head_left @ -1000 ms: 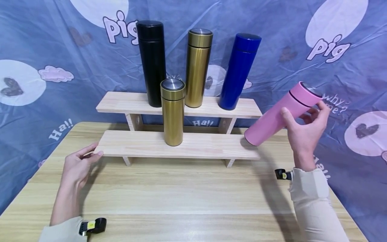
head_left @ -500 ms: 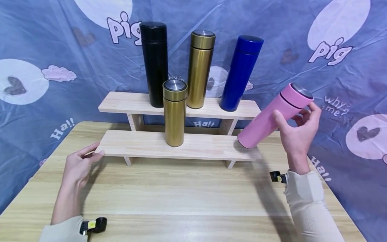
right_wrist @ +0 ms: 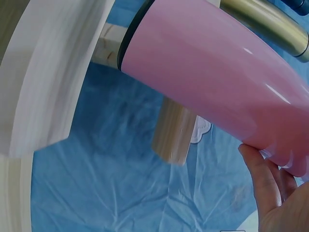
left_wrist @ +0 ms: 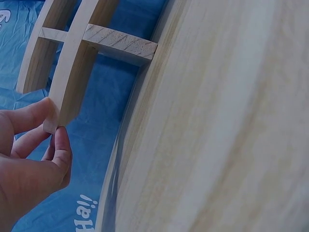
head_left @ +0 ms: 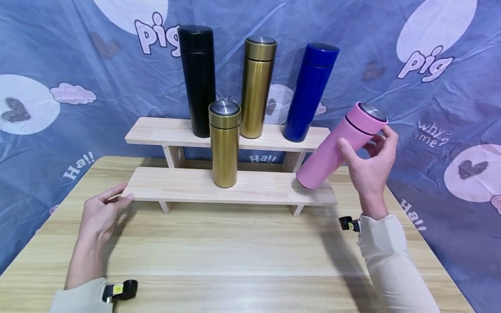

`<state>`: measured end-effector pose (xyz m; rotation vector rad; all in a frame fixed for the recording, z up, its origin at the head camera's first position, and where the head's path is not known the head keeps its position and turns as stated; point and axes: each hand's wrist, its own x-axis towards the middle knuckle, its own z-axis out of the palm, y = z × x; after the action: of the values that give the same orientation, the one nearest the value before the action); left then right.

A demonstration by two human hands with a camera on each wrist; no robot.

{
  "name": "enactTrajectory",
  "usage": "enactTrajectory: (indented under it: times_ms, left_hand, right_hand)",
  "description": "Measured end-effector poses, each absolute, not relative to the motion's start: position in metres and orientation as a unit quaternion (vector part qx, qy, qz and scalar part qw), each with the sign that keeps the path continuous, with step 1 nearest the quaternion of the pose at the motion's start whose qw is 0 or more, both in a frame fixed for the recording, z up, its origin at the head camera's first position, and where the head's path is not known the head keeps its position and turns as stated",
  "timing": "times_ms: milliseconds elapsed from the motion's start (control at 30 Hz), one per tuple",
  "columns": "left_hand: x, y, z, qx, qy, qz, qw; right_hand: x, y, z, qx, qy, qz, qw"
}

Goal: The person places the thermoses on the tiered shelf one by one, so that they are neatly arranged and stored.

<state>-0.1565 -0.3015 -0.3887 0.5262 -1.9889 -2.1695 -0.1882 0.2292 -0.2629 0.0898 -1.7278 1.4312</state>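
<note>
My right hand (head_left: 372, 167) grips a pink thermos bottle (head_left: 336, 150) around its upper body. The bottle leans to the right, its base just over the right part of the lower shelf board (head_left: 266, 188). In the right wrist view a gap shows between the pink thermos (right_wrist: 207, 63) and the lower board (right_wrist: 53, 92). At the other end, my left hand (head_left: 102, 213) pinches the left corner of that board between thumb and fingers; the left wrist view shows the fingers (left_wrist: 62, 150) at the board's end (left_wrist: 58, 106). A short gold thermos (head_left: 225, 148) stands upright mid-board.
Behind, on the upper shelf board (head_left: 156, 130), stand a black thermos (head_left: 198, 82), a tall gold thermos (head_left: 257, 87) and a blue thermos (head_left: 310, 93). The wooden stand sits on a light wood table (head_left: 219, 252). A blue printed cloth (head_left: 117, 78) hangs behind it.
My right hand has carried the pink thermos to the left, from past the board's right end to over the board, and tilted it somewhat more upright. My left hand stays at the board's corner.
</note>
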Motion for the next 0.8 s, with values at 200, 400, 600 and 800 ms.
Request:
enactTrajectory:
  times_ms: [200, 400, 600, 800]
  left_hand:
    - [-0.157, -0.301, -0.389, 0.18, -0.668, -0.718, 0.075]
    - [-0.156, -0.301, -0.389, 0.182, -0.668, -0.718, 0.073]
    - [-0.156, -0.301, -0.388, 0.183, -0.669, -0.717, 0.071]
    - [-0.157, -0.302, -0.389, 0.179, -0.667, -0.719, 0.074]
  right_hand:
    - [-0.203, 0.232, -0.275, 0.046, -0.695, 0.575, 0.428]
    - [-0.208, 0.222, -0.276, 0.064, -0.694, 0.579, 0.423]
    - [-0.212, 0.212, -0.276, 0.08, -0.692, 0.584, 0.417]
    - [-0.215, 0.204, -0.274, 0.088, -0.693, 0.582, 0.416]
